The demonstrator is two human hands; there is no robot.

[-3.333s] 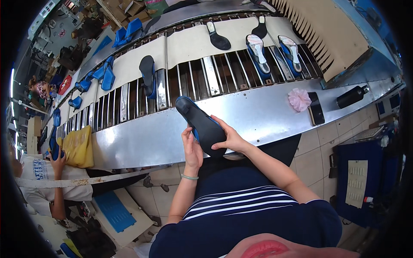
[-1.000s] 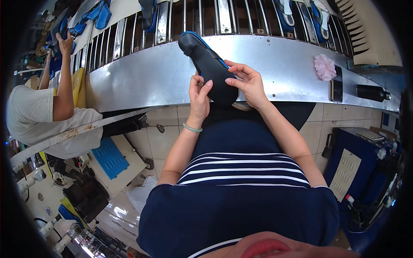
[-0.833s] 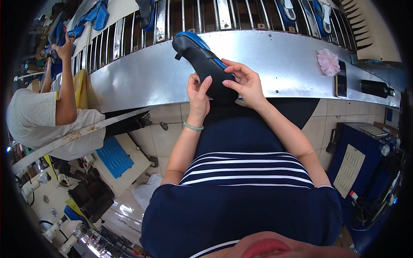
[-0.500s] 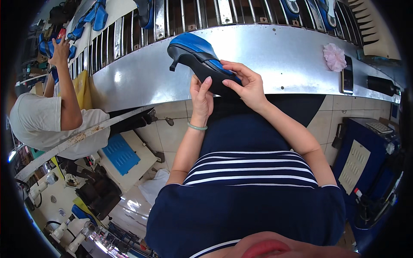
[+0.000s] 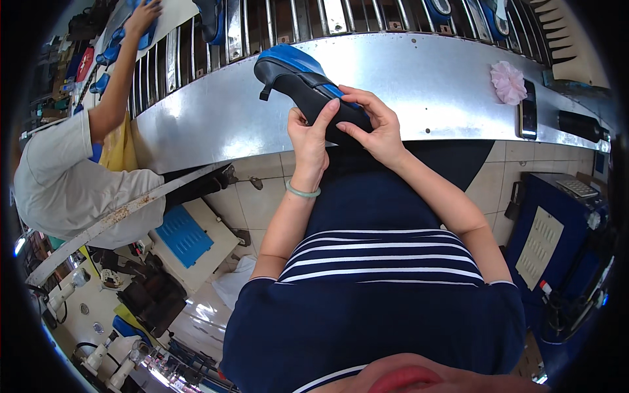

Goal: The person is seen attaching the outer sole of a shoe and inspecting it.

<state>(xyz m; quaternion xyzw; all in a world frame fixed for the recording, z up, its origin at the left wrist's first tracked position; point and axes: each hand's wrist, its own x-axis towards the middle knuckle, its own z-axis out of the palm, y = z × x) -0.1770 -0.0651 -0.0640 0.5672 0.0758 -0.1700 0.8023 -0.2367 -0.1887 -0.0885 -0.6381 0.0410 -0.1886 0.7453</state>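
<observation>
A blue and black heeled shoe (image 5: 298,80) is held between my two hands, over the near edge of the metal bench. Its short black heel points toward the lower left and its dark sole faces me. My left hand (image 5: 310,141) grips the near side, the thumb pressed on the sole and the other fingers mostly hidden behind. My right hand (image 5: 373,124) is closed round the toe end, thumb on the sole and fingers over the blue upper. A pale green bangle (image 5: 303,190) circles my left wrist.
Beyond the metal bench (image 5: 216,124) runs a roller conveyor (image 5: 288,23) bearing several blue shoes. A pink scrunchie (image 5: 508,83), a phone (image 5: 528,114) and a black bottle-shaped object (image 5: 580,126) lie at right. A co-worker (image 5: 72,177) reaches toward shoes at left. A dark blue machine (image 5: 557,229) stands at lower right.
My left thumb has moved up along the sole, and the shoe has tilted slightly. The co-worker's arm has swung up and away, toward the far shoes.
</observation>
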